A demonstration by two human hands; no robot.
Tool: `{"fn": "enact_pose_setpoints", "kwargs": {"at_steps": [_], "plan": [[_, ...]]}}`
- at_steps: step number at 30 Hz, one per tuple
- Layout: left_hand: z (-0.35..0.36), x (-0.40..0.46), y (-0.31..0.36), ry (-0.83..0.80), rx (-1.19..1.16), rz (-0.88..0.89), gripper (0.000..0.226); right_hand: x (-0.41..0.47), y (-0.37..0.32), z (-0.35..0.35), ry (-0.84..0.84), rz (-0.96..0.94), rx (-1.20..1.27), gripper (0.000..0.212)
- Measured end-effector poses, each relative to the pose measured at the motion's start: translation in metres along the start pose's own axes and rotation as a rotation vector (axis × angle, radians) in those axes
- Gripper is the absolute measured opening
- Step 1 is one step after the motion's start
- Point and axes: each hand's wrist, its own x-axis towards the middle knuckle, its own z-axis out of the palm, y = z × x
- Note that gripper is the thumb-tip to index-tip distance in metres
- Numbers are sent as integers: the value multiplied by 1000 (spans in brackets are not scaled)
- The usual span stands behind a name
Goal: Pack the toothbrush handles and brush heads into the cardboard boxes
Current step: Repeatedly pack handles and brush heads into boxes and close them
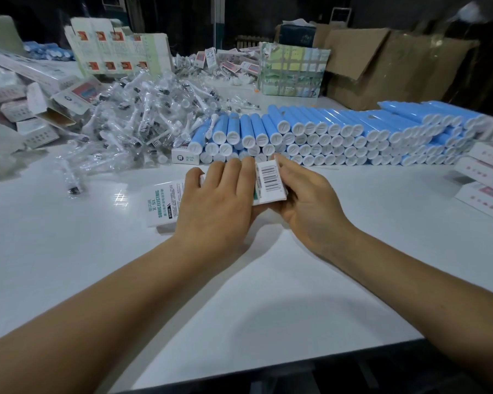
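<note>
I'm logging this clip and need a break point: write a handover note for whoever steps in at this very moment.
Left hand lies over the white box on the table, fingers curled on it. Right hand grips the box's barcode end; whether the flap is shut cannot be told.
Blue handles are stacked in rows just behind the hands. Bagged brush heads are heaped at back left.
Finished-looking boxes are stacked at the right edge.
Left to do: finish this box, then pack the large stock of handles and heads that remains.
</note>
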Motion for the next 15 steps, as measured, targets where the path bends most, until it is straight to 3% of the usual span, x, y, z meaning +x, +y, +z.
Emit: {"fn": "enact_pose_setpoints", "kwargs": {"at_steps": [5, 15], "plan": [[2, -1, -2, 26, -24, 21, 65, 0, 1, -1, 52, -64, -223, 26], [2, -3, -4, 60, -67, 25, 67, -2, 1, 1, 99, -85, -284, 38]]}}
